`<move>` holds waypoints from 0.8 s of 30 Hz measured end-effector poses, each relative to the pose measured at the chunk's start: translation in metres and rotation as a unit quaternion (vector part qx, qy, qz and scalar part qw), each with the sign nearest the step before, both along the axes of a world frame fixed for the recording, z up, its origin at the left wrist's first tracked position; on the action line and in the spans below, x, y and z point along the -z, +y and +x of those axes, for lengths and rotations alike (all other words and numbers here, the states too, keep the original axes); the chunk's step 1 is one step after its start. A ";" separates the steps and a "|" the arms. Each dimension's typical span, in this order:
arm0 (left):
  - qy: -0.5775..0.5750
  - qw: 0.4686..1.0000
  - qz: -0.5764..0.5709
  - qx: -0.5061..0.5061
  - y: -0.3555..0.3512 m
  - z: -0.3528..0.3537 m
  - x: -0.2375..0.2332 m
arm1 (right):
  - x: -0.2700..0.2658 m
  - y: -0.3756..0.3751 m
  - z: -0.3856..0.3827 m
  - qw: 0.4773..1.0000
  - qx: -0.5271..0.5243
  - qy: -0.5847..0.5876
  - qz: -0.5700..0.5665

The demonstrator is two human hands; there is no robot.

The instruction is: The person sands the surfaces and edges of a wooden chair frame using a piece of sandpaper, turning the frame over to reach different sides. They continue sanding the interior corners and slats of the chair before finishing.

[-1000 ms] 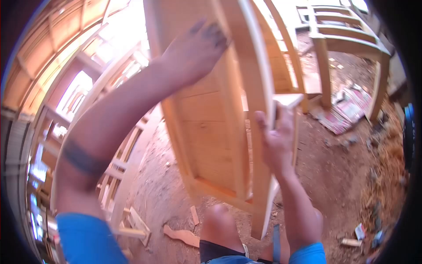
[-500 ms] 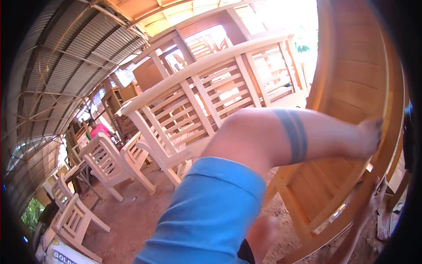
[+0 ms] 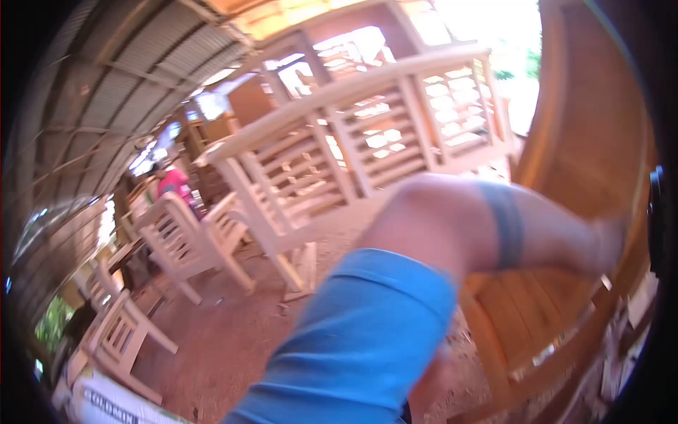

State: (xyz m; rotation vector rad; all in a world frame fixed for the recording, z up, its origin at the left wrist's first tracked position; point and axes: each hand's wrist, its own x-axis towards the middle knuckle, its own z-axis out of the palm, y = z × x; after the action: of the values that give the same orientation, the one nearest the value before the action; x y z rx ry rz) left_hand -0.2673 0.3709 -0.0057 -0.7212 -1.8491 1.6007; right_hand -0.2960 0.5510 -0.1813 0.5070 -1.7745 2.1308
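Note:
My left arm, in a blue sleeve and with dark bands around the forearm, bends at the elbow and reaches to the right. At its end my left hand lies against the brown wooden furniture piece, near its long edge rail. Motion smears the fingers, so their grip and anything in them cannot be made out. The piece stands tilted in view, with a lower slatted panel below my forearm. I cannot make out my right hand.
A pale slatted bench stands ahead, with a wooden armchair and a smaller chair frame to the left. A person in a pink top is farther back. A printed white sack lies lower left on the dirt floor.
My left hand has shifted slightly right and down along the wooden piece. My right hand, earlier at the lower edge, is no longer discernible. The view has tilted and blurred.

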 end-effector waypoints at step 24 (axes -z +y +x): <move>-0.235 0.953 0.194 0.012 0.043 0.023 -0.002 | -0.011 0.005 0.004 0.999 0.053 -0.009 0.007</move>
State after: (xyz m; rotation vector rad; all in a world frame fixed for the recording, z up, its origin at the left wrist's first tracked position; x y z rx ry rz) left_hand -0.2442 0.4140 -0.0033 -0.9928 -2.3870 1.0509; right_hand -0.2916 0.5557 -0.1702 0.3889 -1.7849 2.0584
